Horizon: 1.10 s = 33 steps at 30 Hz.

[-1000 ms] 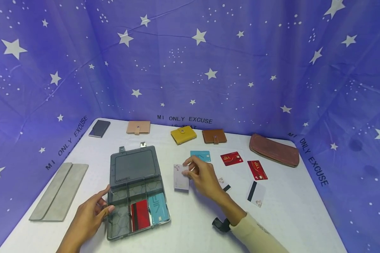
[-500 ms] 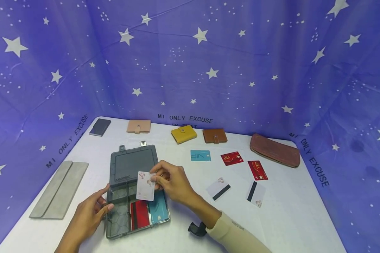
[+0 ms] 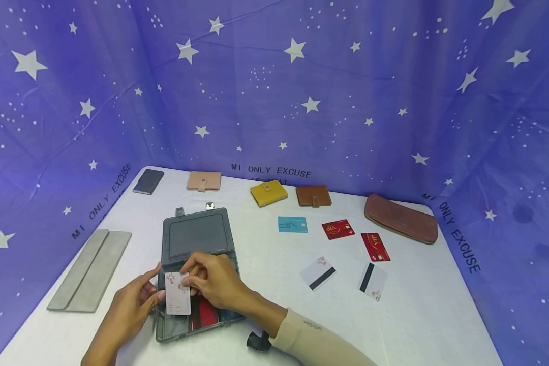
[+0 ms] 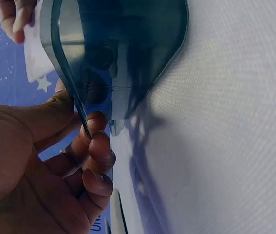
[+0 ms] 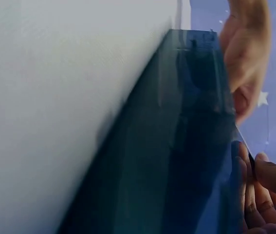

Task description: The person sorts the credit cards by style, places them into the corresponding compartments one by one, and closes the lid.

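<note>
- While the left hand [image 3: 130, 305] pinches the left rim of a gray box [image 3: 199, 231], the right hand [image 3: 217, 279] pinches a white card [image 3: 176, 300].
- The card, over the box's middle half a second ago, is now above its left side.
- The right hand partly hides a red card [image 3: 208, 314] inside.

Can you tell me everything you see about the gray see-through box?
The gray see-through box looks plastic, with its inside divided up. Its lid is folded back, with two latches at the far edge. The box lies on the white table. A red card lies in one compartment. The left hand pinches the box's left edge; the right hand holds a white card over it, hiding part of the inside.
</note>
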Each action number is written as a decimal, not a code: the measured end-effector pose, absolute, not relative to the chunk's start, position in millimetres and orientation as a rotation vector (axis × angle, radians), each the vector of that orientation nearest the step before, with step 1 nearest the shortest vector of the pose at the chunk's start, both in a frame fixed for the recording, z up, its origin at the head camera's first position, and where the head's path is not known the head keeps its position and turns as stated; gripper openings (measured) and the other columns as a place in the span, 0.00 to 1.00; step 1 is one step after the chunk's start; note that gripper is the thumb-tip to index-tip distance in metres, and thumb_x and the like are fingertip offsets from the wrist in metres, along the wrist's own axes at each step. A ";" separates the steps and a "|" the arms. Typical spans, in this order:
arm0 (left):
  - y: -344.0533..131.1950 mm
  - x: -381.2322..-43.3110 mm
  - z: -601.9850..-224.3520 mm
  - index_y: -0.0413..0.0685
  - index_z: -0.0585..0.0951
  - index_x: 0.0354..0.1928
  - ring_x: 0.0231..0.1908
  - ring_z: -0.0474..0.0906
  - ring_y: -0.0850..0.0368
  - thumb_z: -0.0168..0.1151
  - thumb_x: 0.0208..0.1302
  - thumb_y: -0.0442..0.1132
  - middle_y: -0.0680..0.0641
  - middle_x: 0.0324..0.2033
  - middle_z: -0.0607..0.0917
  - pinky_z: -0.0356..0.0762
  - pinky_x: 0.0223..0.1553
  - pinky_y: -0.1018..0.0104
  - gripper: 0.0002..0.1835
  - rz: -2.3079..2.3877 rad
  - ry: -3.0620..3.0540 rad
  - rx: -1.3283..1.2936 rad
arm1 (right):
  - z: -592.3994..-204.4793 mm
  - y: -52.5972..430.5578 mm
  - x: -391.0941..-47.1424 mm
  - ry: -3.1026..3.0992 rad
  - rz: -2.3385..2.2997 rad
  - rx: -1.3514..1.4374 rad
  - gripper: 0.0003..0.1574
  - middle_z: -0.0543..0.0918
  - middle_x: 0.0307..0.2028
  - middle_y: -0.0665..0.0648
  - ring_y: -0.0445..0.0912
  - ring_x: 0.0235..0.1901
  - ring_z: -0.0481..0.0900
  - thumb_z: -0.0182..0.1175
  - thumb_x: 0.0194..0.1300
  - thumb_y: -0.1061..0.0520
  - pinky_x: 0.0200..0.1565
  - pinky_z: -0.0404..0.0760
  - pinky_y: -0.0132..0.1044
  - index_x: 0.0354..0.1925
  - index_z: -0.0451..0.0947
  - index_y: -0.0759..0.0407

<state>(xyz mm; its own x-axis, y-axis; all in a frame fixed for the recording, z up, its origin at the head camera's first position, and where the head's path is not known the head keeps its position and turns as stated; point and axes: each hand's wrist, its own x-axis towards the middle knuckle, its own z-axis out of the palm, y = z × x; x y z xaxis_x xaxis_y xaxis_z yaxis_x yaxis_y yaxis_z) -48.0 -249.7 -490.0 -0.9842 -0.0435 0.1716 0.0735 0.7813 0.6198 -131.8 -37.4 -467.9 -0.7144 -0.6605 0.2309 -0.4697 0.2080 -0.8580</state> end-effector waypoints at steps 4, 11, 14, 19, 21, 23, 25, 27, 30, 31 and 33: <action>-250.2 -48.2 -490.1 0.43 0.73 0.68 0.25 0.68 0.71 0.70 0.60 0.32 0.52 0.33 0.78 0.70 0.25 0.72 0.33 -0.995 -2.789 -0.031 | -472.2 -45.2 -131.0 2.409 -1.401 -1.135 0.08 0.85 0.27 0.46 0.29 0.21 0.80 0.68 0.63 0.56 0.26 0.77 0.18 0.40 0.81 0.55; -248.0 -48.8 -489.9 0.42 0.72 0.68 0.25 0.70 0.72 0.66 0.63 0.29 0.51 0.32 0.79 0.72 0.24 0.72 0.31 -1.010 -2.783 -0.028 | -476.0 -48.5 -131.9 2.490 -1.203 -1.170 0.07 0.83 0.26 0.42 0.25 0.21 0.73 0.71 0.61 0.53 0.26 0.74 0.16 0.37 0.84 0.52; -247.3 -49.7 -489.7 0.42 0.72 0.68 0.24 0.69 0.71 0.64 0.64 0.29 0.51 0.32 0.79 0.71 0.24 0.72 0.29 -0.993 -2.782 -0.028 | -476.1 -49.6 -133.9 2.480 -1.166 -1.169 0.06 0.82 0.25 0.40 0.26 0.21 0.73 0.72 0.60 0.53 0.26 0.73 0.17 0.36 0.85 0.51; -245.7 -52.3 -489.6 0.42 0.71 0.69 0.24 0.70 0.70 0.61 0.70 0.34 0.51 0.32 0.80 0.71 0.24 0.71 0.27 -0.992 -2.798 -0.009 | -475.6 -49.3 -137.1 2.468 -1.117 -1.209 0.06 0.80 0.23 0.39 0.25 0.20 0.73 0.73 0.59 0.55 0.28 0.73 0.17 0.36 0.85 0.52; -245.2 -52.7 -489.2 0.43 0.70 0.70 0.24 0.70 0.70 0.61 0.70 0.34 0.51 0.32 0.80 0.71 0.24 0.71 0.27 -0.987 -2.812 0.008 | -475.1 -49.7 -137.2 2.464 -1.095 -1.227 0.08 0.80 0.22 0.39 0.25 0.20 0.72 0.73 0.59 0.54 0.29 0.72 0.16 0.37 0.85 0.52; -245.0 -52.7 -488.8 0.42 0.70 0.70 0.24 0.70 0.69 0.61 0.69 0.34 0.50 0.32 0.80 0.71 0.24 0.71 0.27 -0.982 -2.820 0.018 | -474.8 -51.0 -136.6 2.471 -1.067 -1.239 0.10 0.80 0.21 0.38 0.24 0.19 0.71 0.74 0.58 0.52 0.28 0.71 0.16 0.38 0.86 0.53; -244.8 -52.5 -488.4 0.42 0.70 0.70 0.24 0.70 0.69 0.62 0.69 0.33 0.50 0.32 0.80 0.71 0.24 0.71 0.28 -0.979 -2.824 0.024 | -474.6 -52.7 -135.5 2.492 -1.036 -1.259 0.11 0.80 0.21 0.38 0.24 0.18 0.71 0.74 0.57 0.51 0.26 0.71 0.17 0.38 0.86 0.52; -244.8 -52.3 -488.3 0.42 0.70 0.70 0.24 0.70 0.69 0.62 0.69 0.33 0.50 0.32 0.80 0.71 0.24 0.71 0.28 -0.981 -2.826 0.028 | -474.4 -54.1 -133.7 2.541 -0.983 -1.286 0.11 0.80 0.22 0.37 0.25 0.21 0.69 0.75 0.56 0.49 0.28 0.68 0.17 0.37 0.87 0.50; -244.8 -51.4 -488.4 0.42 0.70 0.70 0.24 0.70 0.70 0.62 0.69 0.33 0.50 0.33 0.80 0.72 0.24 0.71 0.28 -0.977 -2.825 0.029 | -473.7 -55.0 -130.3 2.621 -0.860 -1.335 0.09 0.79 0.25 0.37 0.29 0.26 0.67 0.75 0.56 0.47 0.30 0.65 0.18 0.35 0.88 0.45; -244.8 -50.8 -488.6 0.42 0.70 0.70 0.24 0.70 0.70 0.62 0.69 0.33 0.50 0.33 0.80 0.72 0.24 0.71 0.28 -0.974 -2.820 0.028 | -473.4 -55.0 -129.2 2.653 -0.801 -1.352 0.08 0.78 0.28 0.37 0.30 0.29 0.66 0.75 0.56 0.46 0.31 0.64 0.19 0.35 0.89 0.43; -244.6 -49.4 -488.4 0.41 0.71 0.69 0.24 0.70 0.70 0.62 0.69 0.33 0.50 0.33 0.81 0.71 0.24 0.71 0.28 -0.967 -2.811 0.024 | -471.7 -53.9 -128.0 2.705 -0.672 -1.387 0.07 0.75 0.32 0.39 0.33 0.33 0.63 0.72 0.59 0.43 0.33 0.63 0.20 0.36 0.89 0.40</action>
